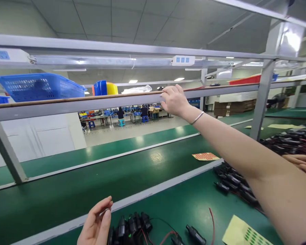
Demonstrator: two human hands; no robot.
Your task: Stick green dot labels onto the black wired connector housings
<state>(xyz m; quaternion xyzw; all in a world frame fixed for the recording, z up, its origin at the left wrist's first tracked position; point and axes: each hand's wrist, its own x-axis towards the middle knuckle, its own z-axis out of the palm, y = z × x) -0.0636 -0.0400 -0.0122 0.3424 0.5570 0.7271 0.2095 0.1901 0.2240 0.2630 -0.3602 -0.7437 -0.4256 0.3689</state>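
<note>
My right arm reaches up and forward, a thin bangle at the wrist. My right hand (175,99) is at the long overhead shelf (122,100), its fingers bent over the front edge. What lies under those fingertips is hidden. Low in the view, my left hand (97,223) is half curled, with thumb and forefinger slightly apart and nothing visible between them. Just right of it stands a bunch of black cylindrical parts (132,226) with red and black wires. Another black cylinder (196,234) lies loose on the green bench (173,200).
A yellow sheet with green dots (244,233) lies at lower right, and an orange-dotted sheet (206,156) on the green belt (132,170). More black parts (234,183) are heaped by another person's hand (302,161). A blue basket (40,86) sits on the shelf; a metal post (262,98) rises right.
</note>
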